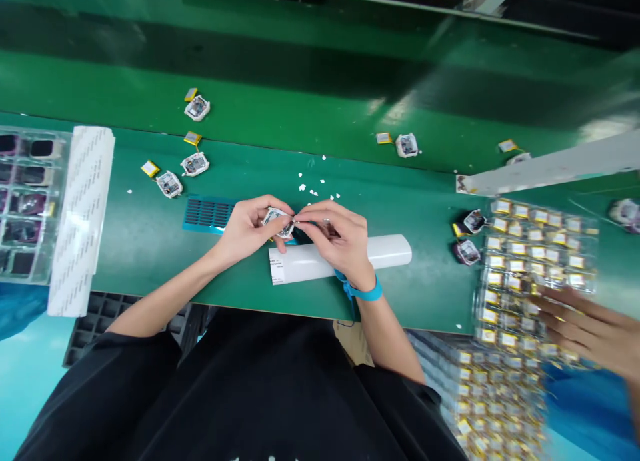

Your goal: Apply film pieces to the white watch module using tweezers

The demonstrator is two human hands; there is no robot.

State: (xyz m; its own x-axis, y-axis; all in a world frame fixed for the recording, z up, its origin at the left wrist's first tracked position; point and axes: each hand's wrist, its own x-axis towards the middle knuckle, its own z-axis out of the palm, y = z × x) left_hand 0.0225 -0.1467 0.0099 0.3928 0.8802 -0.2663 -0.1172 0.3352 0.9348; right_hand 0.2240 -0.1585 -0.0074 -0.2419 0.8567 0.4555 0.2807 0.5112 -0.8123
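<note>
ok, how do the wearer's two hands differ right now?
Grip: the left hand holds a white case; the right hand pinches thumb and finger together at the case's edge, with anything between them too small to tell.
Wrist: the right one wears a blue band; the left one has none.
Shared: both are ungloved and work at the same case.

Bench (425, 301) is bright, evenly lit mid-frame. Dark band crosses the top; streaky glare upper right. Left hand (246, 229) and right hand (345, 231) fairly crisp at centre. Co-worker's hand (587, 324) at right is blurred, tray stack (445, 374) lower right smears. Wide-angle stretch at edges.
</note>
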